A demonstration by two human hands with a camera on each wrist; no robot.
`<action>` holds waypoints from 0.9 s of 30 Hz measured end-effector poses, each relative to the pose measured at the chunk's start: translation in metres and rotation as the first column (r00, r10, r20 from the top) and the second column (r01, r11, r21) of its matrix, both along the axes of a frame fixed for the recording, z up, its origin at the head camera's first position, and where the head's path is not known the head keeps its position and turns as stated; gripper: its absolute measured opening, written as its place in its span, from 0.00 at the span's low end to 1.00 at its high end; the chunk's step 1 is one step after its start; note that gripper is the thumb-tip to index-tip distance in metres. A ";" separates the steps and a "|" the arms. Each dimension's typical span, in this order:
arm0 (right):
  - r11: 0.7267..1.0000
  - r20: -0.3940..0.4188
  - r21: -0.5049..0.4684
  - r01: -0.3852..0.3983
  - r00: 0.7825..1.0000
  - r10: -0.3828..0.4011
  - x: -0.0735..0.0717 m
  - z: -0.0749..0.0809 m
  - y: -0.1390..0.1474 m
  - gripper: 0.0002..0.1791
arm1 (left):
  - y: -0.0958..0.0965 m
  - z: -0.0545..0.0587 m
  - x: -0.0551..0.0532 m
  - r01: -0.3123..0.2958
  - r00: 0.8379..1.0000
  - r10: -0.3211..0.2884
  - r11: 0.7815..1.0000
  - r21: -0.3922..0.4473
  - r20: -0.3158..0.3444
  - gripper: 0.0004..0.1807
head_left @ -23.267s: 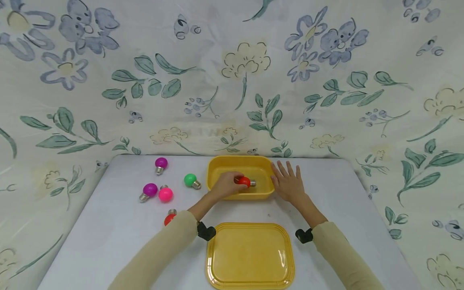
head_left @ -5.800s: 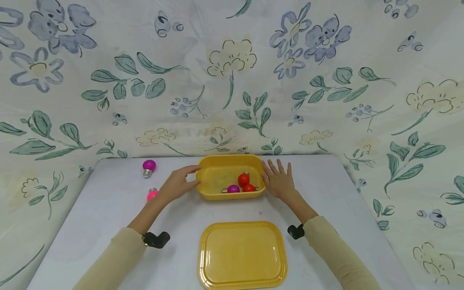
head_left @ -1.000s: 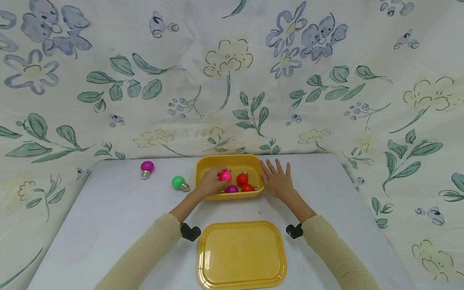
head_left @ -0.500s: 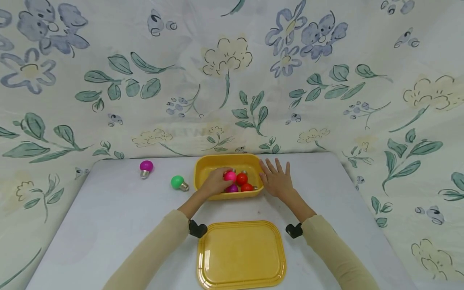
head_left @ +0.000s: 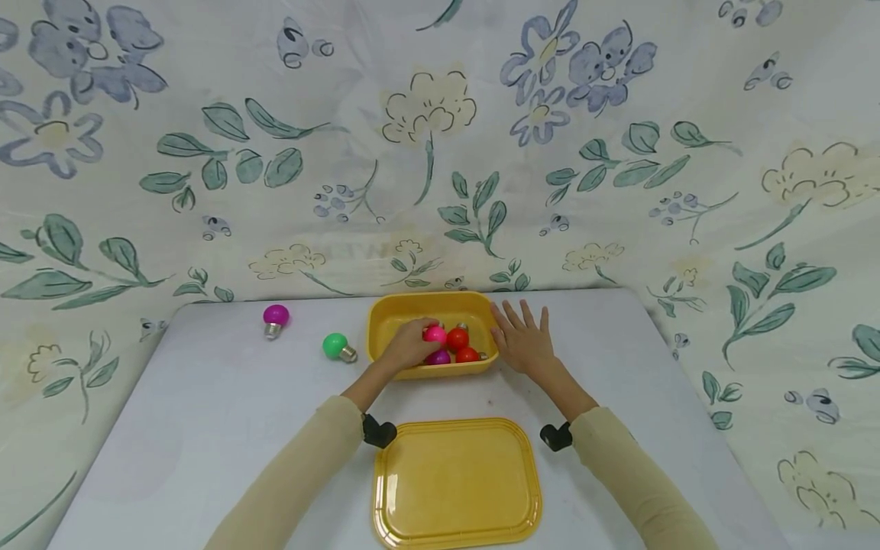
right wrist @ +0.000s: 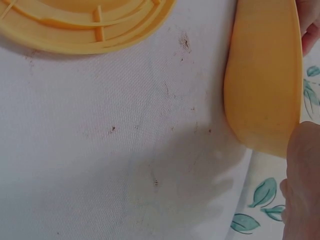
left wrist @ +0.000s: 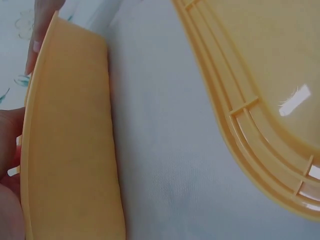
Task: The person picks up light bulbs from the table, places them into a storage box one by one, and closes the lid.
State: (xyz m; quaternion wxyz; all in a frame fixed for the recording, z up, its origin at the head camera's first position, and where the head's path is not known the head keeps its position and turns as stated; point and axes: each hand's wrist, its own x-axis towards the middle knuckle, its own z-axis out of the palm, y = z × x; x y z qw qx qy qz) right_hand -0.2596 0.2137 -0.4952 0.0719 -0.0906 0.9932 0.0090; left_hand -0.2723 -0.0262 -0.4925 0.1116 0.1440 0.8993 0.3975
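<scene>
Inside the yellow plastic tub (head_left: 447,370), my left hand (head_left: 407,347) grips a pink light bulb (head_left: 435,335) between fingers and thumb. A red bulb (head_left: 457,339), a second red bulb (head_left: 467,356) and a purple bulb (head_left: 438,357) lie around it at the tub's front right. My right hand (head_left: 525,344) is spread with straight fingers, its fingertips at the tub's right rim. In the left wrist view the tub's wall (left wrist: 75,130) hides most of the left hand's work. The right wrist view has part of the right hand (right wrist: 305,175) at the tub's end.
Left of the tub a green bulb (head_left: 335,346) lies on the white table (head_left: 227,428), with another purple bulb (head_left: 276,315) farther left. A yellow rectangular lid (head_left: 457,485) lies flat in front of the tub. A floral cloth (head_left: 330,191) hangs behind the table.
Several bulbs have gone from the table's left into the tub since the oldest frame. The pink bulb came over in my left hand, lately shifting slightly right. My right hand stays at the rim.
</scene>
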 end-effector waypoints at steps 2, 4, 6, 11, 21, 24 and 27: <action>1.000 -0.001 -0.002 0.002 1.000 -0.002 0.000 0.000 0.000 0.33 | 0.000 0.000 0.000 -0.002 1.000 0.002 1.000 -0.003 0.006 0.27; 1.000 -0.001 -0.002 0.004 1.000 -0.004 -0.001 -0.001 0.000 0.33 | 0.000 0.000 0.000 -0.006 1.000 0.006 1.000 -0.006 0.015 0.27; 1.000 -0.002 -0.003 0.005 1.000 -0.005 -0.001 -0.001 0.000 0.33 | 0.001 -0.001 0.000 -0.007 1.000 0.007 1.000 -0.010 0.020 0.27; 1.000 0.001 0.003 0.003 1.000 -0.003 -0.001 -0.001 0.000 0.33 | 0.001 -0.002 -0.001 -0.005 1.000 0.005 1.000 -0.020 0.026 0.27; 1.000 0.005 0.000 0.004 1.000 -0.004 -0.001 -0.001 0.000 0.33 | 0.000 -0.003 -0.002 0.000 1.000 0.001 1.000 -0.024 0.018 0.27; 1.000 0.010 -0.004 0.006 1.000 -0.006 -0.001 -0.001 0.000 0.33 | 0.000 -0.003 -0.003 -0.001 1.000 0.002 1.000 -0.025 0.023 0.27; 1.000 0.012 -0.010 0.008 1.000 -0.008 -0.001 -0.001 0.000 0.33 | -0.001 -0.002 -0.002 -0.006 1.000 0.007 1.000 -0.022 0.025 0.27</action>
